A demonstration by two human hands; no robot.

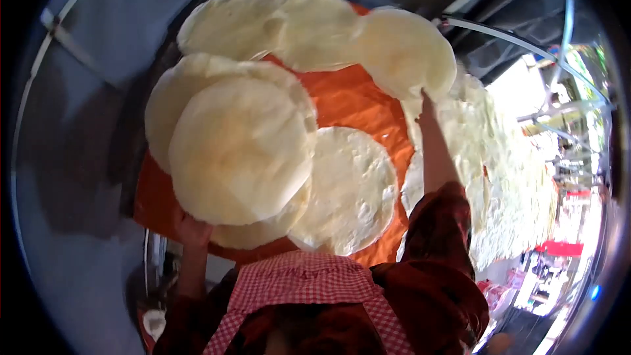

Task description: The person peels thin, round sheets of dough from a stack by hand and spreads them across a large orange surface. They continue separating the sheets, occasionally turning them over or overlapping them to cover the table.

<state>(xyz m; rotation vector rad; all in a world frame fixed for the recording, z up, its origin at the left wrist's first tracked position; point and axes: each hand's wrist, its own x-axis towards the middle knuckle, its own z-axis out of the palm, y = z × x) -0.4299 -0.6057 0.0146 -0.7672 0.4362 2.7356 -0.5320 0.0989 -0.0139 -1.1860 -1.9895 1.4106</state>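
Observation:
A large, pale round flatbread [243,151] lies at the left over other rounds, its near edge at my left hand [192,229]. The fingers of that hand are partly hidden at the edge and seem closed on it. At the far right, my right hand [426,110] reaches out with its fingers pinched at the near edge of another round flatbread [406,49]. A whiter round with a bumpy surface [348,187] lies in the middle, partly covered by the left stack.
An orange cloth [348,95] covers the work surface beneath the rounds. Two more rounds, a left one [230,24] and a middle one [315,29], overlap along the far edge. Many pale sheets [503,171] spread to the right. Metal poles [506,39] stand beyond.

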